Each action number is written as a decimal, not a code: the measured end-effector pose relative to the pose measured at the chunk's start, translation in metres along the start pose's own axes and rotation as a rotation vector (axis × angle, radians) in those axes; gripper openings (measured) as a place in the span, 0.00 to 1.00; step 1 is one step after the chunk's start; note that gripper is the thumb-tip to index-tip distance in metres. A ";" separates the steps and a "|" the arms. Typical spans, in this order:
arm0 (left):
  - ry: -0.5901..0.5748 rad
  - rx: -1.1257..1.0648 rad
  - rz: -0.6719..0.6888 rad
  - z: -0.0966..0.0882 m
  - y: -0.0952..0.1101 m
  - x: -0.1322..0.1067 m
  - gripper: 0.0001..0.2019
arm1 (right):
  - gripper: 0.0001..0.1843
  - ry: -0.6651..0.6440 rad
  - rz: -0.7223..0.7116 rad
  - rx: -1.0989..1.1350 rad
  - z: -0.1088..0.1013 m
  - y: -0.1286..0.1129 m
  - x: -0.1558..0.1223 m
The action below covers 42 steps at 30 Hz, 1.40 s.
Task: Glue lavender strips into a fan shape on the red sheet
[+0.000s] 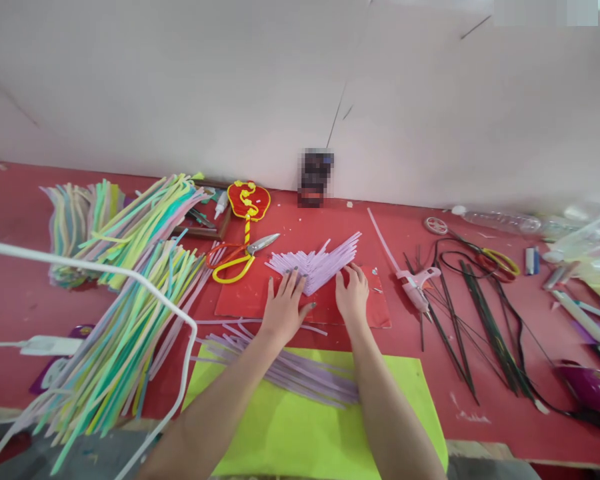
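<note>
A chevron of lilac pipe cleaners, laid side by side with their ends meeting in a point toward me, rests on a red sheet. My left hand lies with fingers spread on its lower left side, thumb out to the right. At its right edge is my right hand, fingers bent and thumb apart, touching or almost touching the stems. Neither hand grips anything that I can see. Below the hands, a bundle of loose lilac pipe cleaners lies across a yellow-green cloth, partly under my left forearm.
Piles of multicoloured pipe cleaners fill the left, with a white cable crossing them. Yellow-handled scissors lie beyond my left hand. A pink glue gun and dark green stems are on the right. A pixelated upright object stands by the wall.
</note>
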<state>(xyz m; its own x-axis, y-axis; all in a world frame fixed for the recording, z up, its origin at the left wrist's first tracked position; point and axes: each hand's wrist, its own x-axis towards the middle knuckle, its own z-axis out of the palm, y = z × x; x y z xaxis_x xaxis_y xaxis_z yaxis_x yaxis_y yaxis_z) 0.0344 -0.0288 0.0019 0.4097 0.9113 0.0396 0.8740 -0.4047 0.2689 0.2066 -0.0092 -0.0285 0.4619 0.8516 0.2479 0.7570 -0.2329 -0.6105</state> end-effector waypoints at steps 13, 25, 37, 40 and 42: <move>-0.019 -0.082 -0.013 -0.001 -0.003 0.001 0.29 | 0.26 -0.107 0.186 0.757 -0.006 -0.015 -0.002; 0.220 -0.399 -0.092 -0.008 -0.002 0.002 0.29 | 0.24 -0.216 0.365 1.060 -0.008 -0.027 -0.005; 0.311 -1.621 -0.438 -0.001 -0.013 0.019 0.24 | 0.24 -0.248 0.309 1.191 -0.014 -0.030 -0.007; 0.356 -1.747 -0.481 -0.006 -0.013 0.017 0.22 | 0.23 -0.290 0.295 1.194 -0.015 -0.033 -0.008; 0.362 -1.810 -0.507 -0.008 -0.012 0.016 0.21 | 0.22 -0.308 0.302 1.197 -0.015 -0.033 -0.009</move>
<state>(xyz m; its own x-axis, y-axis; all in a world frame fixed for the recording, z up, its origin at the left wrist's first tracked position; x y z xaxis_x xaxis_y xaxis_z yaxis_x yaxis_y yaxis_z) 0.0284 -0.0084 0.0064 -0.0344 0.9680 -0.2484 -0.4984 0.1989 0.8439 0.1844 -0.0163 0.0013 0.2943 0.9499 -0.1050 -0.3219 -0.0049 -0.9468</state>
